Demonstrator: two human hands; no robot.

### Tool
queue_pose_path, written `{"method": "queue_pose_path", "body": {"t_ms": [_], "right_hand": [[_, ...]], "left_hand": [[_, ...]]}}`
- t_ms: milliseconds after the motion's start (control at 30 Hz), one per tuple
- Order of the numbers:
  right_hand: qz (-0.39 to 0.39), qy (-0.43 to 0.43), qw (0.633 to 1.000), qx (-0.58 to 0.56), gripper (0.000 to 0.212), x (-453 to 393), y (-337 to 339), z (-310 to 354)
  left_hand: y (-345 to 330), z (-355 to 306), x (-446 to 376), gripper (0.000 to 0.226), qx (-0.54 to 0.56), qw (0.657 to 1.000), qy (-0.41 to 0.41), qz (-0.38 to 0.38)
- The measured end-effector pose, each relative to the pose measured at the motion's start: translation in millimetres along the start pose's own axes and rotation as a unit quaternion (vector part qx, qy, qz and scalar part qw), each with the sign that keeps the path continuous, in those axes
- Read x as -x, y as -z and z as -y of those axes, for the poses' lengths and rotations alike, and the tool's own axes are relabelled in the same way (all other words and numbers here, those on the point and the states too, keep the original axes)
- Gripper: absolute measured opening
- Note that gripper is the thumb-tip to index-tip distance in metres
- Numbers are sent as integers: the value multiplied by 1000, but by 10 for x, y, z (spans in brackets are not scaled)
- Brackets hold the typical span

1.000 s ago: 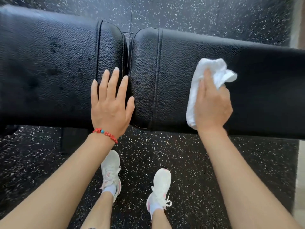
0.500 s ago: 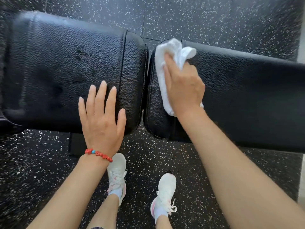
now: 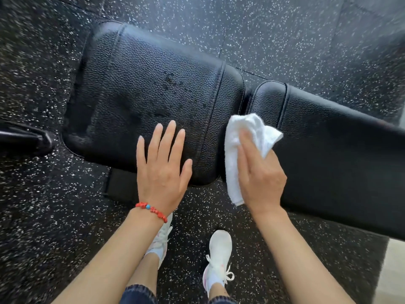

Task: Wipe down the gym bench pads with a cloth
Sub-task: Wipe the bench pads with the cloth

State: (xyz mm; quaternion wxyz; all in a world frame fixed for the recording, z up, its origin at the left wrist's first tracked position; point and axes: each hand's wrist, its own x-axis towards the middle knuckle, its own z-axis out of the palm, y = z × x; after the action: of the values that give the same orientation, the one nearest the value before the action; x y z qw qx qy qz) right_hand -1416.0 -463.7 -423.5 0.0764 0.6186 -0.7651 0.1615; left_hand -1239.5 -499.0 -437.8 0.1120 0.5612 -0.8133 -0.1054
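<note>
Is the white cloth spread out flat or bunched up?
Bunched up. The white cloth lies in thick folds under the right hand, one loose corner sticking out over the right pad.

A gym, shown by black rubber flooring (image 3: 285,40) flecked with white, laid in tiles with seams, a padded bench in two black textured vinyl pads (image 3: 142,88) set end to end, white trainers (image 3: 220,249) worn on the floor
</note>
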Motion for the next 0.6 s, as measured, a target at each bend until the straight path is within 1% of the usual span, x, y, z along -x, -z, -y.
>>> {"method": "queue_pose_path", "body": {"t_ms": [100,233,300,400,500,567,600], "right_hand": [[-2,18,998,-59,27,-240,-102,186],[48,116,992,-21,32,-559,-293,377],[52,142,988,-16,32,-751,-370,370],[60,163,983,-58,29,-1099,-467,394],[107,181,973,-96,31,-1318,-514,453],[150,189,964,-116,32,-1248,-465,415],[168,208,956,-123,32,-1154,-424,372]], "left_hand": [[60,110,38,50,7,998,58,-22],[62,195,76,50,22,991,125,-38],[35,187,64,50,28,986,157,-42],[-21,93,20,50,24,978,199,-59],[-82,-29,-51,50,10,967,242,-79],[-115,-104,-81,50,6,958,272,-92],[-125,-138,-101,50,8,953,288,-99]]}}
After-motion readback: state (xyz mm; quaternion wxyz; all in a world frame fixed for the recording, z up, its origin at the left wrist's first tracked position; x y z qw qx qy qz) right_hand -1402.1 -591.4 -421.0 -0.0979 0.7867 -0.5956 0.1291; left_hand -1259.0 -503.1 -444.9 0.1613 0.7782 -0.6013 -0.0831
